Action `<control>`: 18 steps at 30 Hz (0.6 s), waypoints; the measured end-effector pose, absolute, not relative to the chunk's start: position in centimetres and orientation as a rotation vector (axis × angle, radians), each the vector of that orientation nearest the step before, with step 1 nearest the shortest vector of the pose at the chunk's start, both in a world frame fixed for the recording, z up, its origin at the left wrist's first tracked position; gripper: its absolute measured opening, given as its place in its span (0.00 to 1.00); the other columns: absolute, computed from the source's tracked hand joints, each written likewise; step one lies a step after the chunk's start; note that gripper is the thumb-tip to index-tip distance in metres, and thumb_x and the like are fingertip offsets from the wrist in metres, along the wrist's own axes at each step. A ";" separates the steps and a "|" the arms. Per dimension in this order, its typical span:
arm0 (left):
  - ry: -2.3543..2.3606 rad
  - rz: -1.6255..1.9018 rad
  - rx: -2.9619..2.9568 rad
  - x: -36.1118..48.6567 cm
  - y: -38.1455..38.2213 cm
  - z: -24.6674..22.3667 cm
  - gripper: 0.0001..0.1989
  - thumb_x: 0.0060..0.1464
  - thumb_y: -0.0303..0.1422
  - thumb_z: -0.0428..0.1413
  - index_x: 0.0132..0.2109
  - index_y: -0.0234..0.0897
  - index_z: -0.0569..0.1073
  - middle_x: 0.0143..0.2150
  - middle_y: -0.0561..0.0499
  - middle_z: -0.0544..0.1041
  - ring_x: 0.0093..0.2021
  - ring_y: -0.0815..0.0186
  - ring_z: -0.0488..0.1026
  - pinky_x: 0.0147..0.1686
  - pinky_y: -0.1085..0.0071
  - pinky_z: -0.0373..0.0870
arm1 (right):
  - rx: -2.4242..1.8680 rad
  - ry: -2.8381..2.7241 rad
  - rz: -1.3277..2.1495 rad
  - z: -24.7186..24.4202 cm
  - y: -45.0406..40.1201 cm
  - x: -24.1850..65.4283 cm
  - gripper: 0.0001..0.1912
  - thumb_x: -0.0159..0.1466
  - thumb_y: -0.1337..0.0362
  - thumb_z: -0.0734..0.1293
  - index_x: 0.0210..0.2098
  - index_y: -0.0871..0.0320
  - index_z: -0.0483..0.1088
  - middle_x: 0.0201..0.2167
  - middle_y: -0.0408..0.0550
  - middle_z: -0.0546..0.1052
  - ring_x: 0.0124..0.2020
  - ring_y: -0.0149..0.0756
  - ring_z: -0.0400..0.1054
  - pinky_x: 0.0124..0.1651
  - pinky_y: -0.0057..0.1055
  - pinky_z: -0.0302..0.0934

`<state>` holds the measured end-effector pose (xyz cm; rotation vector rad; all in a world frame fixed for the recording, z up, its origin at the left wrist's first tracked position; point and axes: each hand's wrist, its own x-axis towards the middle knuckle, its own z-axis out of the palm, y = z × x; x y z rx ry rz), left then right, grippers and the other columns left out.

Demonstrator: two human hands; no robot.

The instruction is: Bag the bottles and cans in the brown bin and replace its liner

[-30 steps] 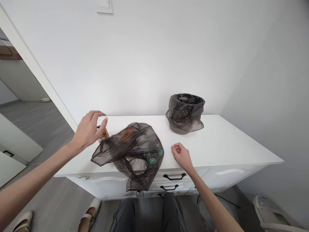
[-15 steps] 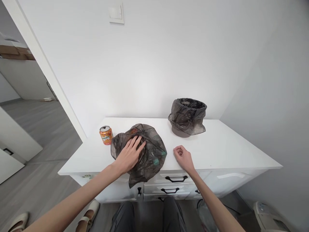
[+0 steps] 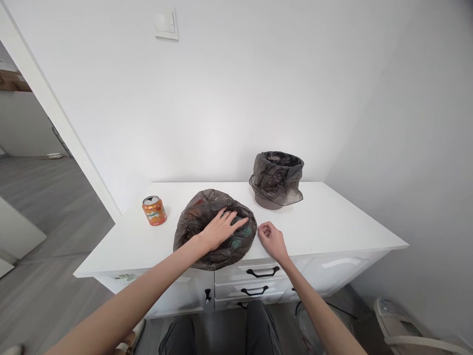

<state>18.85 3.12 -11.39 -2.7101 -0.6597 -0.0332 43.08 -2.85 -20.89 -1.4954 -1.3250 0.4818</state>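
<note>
A dark translucent plastic bag (image 3: 195, 217) lies spread near the front edge of the white cabinet top, with reddish and green things showing through it. My left hand (image 3: 221, 229) is open, fingers apart, resting in the bag's mouth at its right part. Just right of the bag, my right hand (image 3: 271, 238) rests on the surface with its fingers curled in; whether it pinches the bag's edge is too small to tell. An orange can (image 3: 154, 211) stands upright left of the bag. Farther back, a bin (image 3: 268, 202) is lined with another dark bag (image 3: 275, 180).
The white cabinet top (image 3: 343, 222) runs against a wall with a light switch (image 3: 166, 23). Drawers with black handles (image 3: 262, 272) are below. A doorway is at the left, and a beige appliance (image 3: 399, 320) stands at the lower right.
My left hand has moved right across the bag, whose shape is now rounder with a visible opening. The view has shifted slightly. My right hand is now closer to the bag.
</note>
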 end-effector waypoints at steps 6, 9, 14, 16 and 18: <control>-0.638 0.006 -2.628 19.6 2.8 -12.0 0.53 0.49 0.19 0.57 0.79 0.38 0.44 0.64 0.36 0.73 0.67 0.52 0.70 0.73 0.51 0.51 | -1.432 -1.427 0.598 -19.7 -3.6 42.9 0.24 0.71 0.39 0.60 0.37 0.53 0.72 0.28 0.44 0.79 0.29 0.38 0.72 0.37 0.33 0.65; -0.635 0.045 -2.609 19.6 2.4 -12.2 0.55 0.48 0.20 0.57 0.79 0.35 0.41 0.59 0.39 0.76 0.62 0.52 0.73 0.73 0.52 0.52 | -1.482 -1.530 0.552 -19.4 -3.7 42.6 0.22 0.68 0.40 0.64 0.37 0.52 0.73 0.30 0.44 0.80 0.30 0.38 0.72 0.38 0.33 0.64; -0.742 -0.055 -2.646 18.1 2.6 -12.4 0.56 0.51 0.20 0.56 0.80 0.39 0.37 0.58 0.41 0.77 0.60 0.52 0.75 0.70 0.52 0.57 | -1.515 -1.595 0.471 -19.6 -3.6 42.4 0.18 0.67 0.44 0.63 0.34 0.51 0.71 0.27 0.44 0.79 0.27 0.39 0.70 0.36 0.34 0.61; -0.812 -0.180 -2.697 16.7 2.8 -12.1 0.56 0.52 0.20 0.55 0.80 0.42 0.35 0.61 0.41 0.76 0.63 0.52 0.74 0.69 0.52 0.59 | -1.502 -1.581 0.464 -19.9 -3.5 42.5 0.17 0.67 0.45 0.62 0.33 0.51 0.72 0.27 0.45 0.79 0.27 0.39 0.70 0.35 0.34 0.61; -0.892 -0.368 -2.789 15.2 2.7 -11.5 0.54 0.55 0.21 0.55 0.80 0.45 0.36 0.65 0.41 0.74 0.65 0.52 0.73 0.66 0.54 0.63 | -1.488 -1.561 0.461 -20.1 -3.5 42.6 0.17 0.67 0.46 0.62 0.33 0.51 0.72 0.27 0.45 0.79 0.27 0.39 0.70 0.35 0.33 0.62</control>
